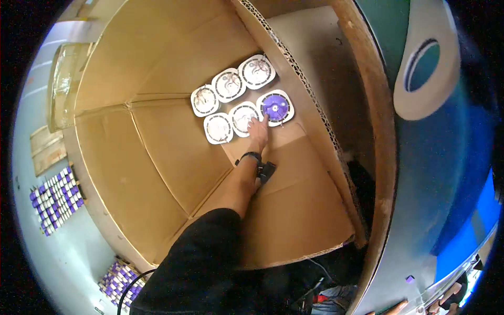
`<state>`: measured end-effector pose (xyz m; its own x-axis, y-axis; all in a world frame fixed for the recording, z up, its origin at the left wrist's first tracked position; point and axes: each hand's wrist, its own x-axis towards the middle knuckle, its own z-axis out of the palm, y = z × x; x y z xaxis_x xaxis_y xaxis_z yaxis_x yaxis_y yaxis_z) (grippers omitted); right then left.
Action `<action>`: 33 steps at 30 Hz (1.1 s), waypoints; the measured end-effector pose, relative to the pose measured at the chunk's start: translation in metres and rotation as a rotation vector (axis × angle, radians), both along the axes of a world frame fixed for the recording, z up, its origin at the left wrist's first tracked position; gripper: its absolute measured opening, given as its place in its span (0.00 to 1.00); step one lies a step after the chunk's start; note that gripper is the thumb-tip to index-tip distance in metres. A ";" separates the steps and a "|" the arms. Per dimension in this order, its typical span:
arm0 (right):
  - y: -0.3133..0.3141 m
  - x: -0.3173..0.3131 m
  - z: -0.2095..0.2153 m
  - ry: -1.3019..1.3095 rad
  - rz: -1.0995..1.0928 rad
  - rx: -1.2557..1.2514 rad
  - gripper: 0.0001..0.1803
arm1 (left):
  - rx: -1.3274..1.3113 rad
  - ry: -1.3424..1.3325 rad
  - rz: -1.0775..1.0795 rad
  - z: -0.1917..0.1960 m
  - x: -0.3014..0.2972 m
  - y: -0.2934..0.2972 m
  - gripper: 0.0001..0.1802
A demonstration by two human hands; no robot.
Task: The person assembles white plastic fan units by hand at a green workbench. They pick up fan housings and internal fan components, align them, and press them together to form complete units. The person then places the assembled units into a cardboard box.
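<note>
A large corrugated cardboard box (pixel 157 157), tan and matte with creased flaps lining its bottom, fills the middle of the frame. On its floor, upper centre, lie six rounded-square white discs in two rows; five show pale printed faces (pixel 229 84), and the right one of the lower row is a glossy purple disc (pixel 275 107) in a white rim. One hand (pixel 257 132), reaching in on a bare forearm with a dark wrist band (pixel 249 156), rests flat with fingers extended, fingertips touching the purple disc's edge, gripping nothing. The other hand is out of view. At lower left, on grey floor (pixel 79 252), stand trays of small purple-and-white pieces (pixel 55 199).
</note>
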<state>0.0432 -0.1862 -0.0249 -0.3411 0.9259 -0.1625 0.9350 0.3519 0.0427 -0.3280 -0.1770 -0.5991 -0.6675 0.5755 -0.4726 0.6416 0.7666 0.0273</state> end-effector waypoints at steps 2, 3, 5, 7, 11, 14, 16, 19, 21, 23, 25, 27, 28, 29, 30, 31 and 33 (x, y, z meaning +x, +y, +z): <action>-0.005 -0.003 0.000 -0.010 -0.017 0.004 0.35 | 0.017 -0.203 0.059 0.026 0.007 0.014 0.28; -0.004 0.000 0.001 -0.001 -0.010 0.000 0.35 | 0.020 -0.190 0.075 0.027 0.007 0.014 0.27; 0.001 0.008 0.001 0.028 0.024 -0.019 0.35 | 0.021 -0.154 0.128 0.015 -0.001 0.002 0.27; 0.001 0.007 0.002 0.025 0.034 -0.022 0.35 | 0.057 -0.139 0.087 0.013 -0.008 0.002 0.26; 0.018 -0.015 0.000 0.065 0.253 0.023 0.35 | 0.049 -0.219 -0.035 0.026 -0.009 0.001 0.25; 0.023 -0.024 -0.002 0.106 0.257 0.043 0.33 | 0.042 -0.304 -0.176 0.036 -0.012 -0.011 0.26; 0.027 -0.027 -0.003 0.161 0.270 0.091 0.32 | 0.038 -0.353 -0.278 0.037 -0.015 -0.024 0.26; 0.022 -0.038 -0.002 0.178 0.239 0.130 0.28 | 0.070 -0.400 -0.329 0.076 -0.017 -0.028 0.27; 0.021 -0.045 0.008 0.179 0.197 0.113 0.27 | 0.139 -0.401 -0.389 0.108 -0.020 -0.032 0.29; 0.021 -0.048 0.014 0.149 0.222 0.151 0.30 | 0.170 -0.429 -0.484 0.137 -0.037 -0.027 0.29; 0.020 -0.039 0.011 0.137 0.248 0.114 0.44 | 0.223 -0.447 -0.565 0.166 -0.063 -0.036 0.29; 0.017 -0.042 0.014 0.137 0.190 0.095 0.39 | 0.153 -0.365 -0.645 0.197 -0.080 -0.023 0.27; 0.015 -0.044 0.016 0.139 0.174 0.091 0.39 | 0.118 -0.287 -0.715 0.214 -0.090 -0.019 0.28; 0.013 -0.044 0.017 0.154 0.170 0.092 0.39 | 0.088 -0.253 -0.764 0.231 -0.099 -0.016 0.28; 0.012 -0.045 0.017 0.178 0.168 0.096 0.39 | 0.057 -0.209 -0.810 0.250 -0.110 -0.015 0.28; 0.012 -0.042 0.016 0.199 0.156 0.104 0.40 | 0.052 -0.149 -0.854 0.273 -0.117 -0.011 0.29; 0.009 -0.036 0.017 0.281 0.176 0.095 0.39 | -0.029 -0.048 -0.840 0.322 -0.133 -0.010 0.32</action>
<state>0.0074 -0.1773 -0.0077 -0.5160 0.8554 0.0448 0.8403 0.5156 -0.1673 -0.4614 -0.1871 -0.2775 -0.0018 0.8591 -0.5119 0.9977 0.0358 0.0567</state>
